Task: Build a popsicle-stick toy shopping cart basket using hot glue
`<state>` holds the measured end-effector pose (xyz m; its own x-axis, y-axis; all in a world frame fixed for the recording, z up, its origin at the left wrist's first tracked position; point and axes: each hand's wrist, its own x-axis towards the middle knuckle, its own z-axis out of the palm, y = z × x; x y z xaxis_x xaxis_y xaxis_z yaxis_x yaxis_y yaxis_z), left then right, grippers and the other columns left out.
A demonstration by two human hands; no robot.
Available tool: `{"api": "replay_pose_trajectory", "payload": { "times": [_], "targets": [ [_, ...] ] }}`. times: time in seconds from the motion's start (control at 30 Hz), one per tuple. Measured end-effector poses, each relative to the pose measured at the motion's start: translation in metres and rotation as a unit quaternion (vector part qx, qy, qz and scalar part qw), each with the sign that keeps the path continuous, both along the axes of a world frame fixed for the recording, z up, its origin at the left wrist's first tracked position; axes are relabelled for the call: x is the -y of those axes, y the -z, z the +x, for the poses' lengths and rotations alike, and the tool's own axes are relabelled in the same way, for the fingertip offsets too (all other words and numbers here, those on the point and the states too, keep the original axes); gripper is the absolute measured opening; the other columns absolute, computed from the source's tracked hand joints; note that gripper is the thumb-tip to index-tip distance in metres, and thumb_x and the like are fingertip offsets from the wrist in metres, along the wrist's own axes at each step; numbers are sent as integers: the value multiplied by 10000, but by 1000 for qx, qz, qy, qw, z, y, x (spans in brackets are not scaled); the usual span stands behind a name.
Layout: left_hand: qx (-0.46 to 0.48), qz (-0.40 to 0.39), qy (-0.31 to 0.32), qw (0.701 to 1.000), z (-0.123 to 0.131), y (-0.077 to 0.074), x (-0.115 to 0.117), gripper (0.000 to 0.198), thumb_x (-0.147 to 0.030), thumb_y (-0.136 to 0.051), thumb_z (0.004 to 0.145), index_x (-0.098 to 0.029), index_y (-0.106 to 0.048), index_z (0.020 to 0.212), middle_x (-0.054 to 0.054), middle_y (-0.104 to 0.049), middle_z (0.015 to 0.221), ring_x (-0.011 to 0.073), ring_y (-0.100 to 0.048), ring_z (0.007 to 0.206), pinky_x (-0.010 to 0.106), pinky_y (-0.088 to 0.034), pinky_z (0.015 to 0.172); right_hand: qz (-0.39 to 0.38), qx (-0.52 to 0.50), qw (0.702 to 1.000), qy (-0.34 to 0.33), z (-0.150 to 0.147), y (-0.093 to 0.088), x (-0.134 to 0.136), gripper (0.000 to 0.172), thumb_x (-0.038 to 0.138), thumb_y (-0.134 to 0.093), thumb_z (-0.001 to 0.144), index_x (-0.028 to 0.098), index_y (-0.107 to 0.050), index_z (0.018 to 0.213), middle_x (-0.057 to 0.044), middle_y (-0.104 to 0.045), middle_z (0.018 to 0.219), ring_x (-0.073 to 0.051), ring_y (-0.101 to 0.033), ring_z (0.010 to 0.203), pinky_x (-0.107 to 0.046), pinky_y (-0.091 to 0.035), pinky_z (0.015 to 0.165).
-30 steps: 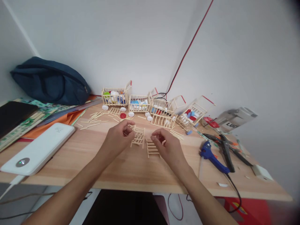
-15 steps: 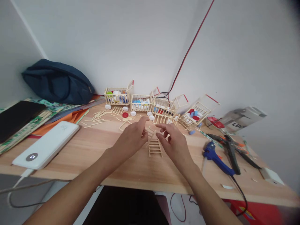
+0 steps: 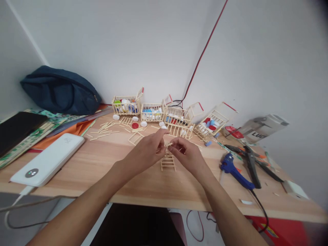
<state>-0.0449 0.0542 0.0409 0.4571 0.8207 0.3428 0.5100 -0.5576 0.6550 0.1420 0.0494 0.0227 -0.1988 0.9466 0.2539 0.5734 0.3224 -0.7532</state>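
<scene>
A small ladder-like frame (image 3: 168,164) of pale wooden sticks lies flat on the table (image 3: 148,189), rungs crosswise, far end partly hidden. Above it, my left hand (image 3: 147,148) and right hand (image 3: 189,153) hold another wooden piece (image 3: 168,144), mostly covered.

Front stick panel (image 3: 168,166) on desk (image 3: 143,189); power bank (image 3: 50,159) left of panel; glue gun (image 3: 237,175) right of it; miniature shopping carts (image 3: 178,119) behind it; bag (image 3: 61,92) behind-left.

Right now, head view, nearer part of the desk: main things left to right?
White power bank → left hand → ladder-like stick frame → right hand → blue glue gun → small white block.
</scene>
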Motion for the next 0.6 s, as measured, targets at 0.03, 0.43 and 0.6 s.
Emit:
{"api": "replay_pose_trajectory", "payload": {
  "times": [0.03, 0.43, 0.6],
  "targets": [
    [6, -4, -2, 1000, 0, -1, 0, 471, -145, -541, 806, -199, -471, 1269, 0, -638, 854, 152, -605, 758, 262, -451, 718, -10, -10, 1000, 2, 0, 0, 1, 122, 323, -576, 847, 208, -590, 808, 16, -561, 677, -127, -483, 614, -258, -360, 566],
    [-107, 49, -194, 974, -68, 24, -50, 211, -183, -497, 836, -153, -654, 974, 110, -700, 959, 248, -622, 902, 339, -439, 802, 1, -44, 997, 62, 23, 4, -3, 242, 420, -611, 806, 208, -541, 710, 23, -515, 633, -122, -438, 571, -258, -341, 547],
    [-221, 0, -216, 951, -72, 40, -57, 222, -171, -447, 838, -151, -651, 922, 141, -701, 944, 266, -621, 897, 338, -427, 776, 7, -46, 996, 76, 28, 12, -11, 246, 427, -614, 814, 207, -548, 726, 25, -503, 639, -123, -442, 581, -259, -333, 552]
  ]
}}
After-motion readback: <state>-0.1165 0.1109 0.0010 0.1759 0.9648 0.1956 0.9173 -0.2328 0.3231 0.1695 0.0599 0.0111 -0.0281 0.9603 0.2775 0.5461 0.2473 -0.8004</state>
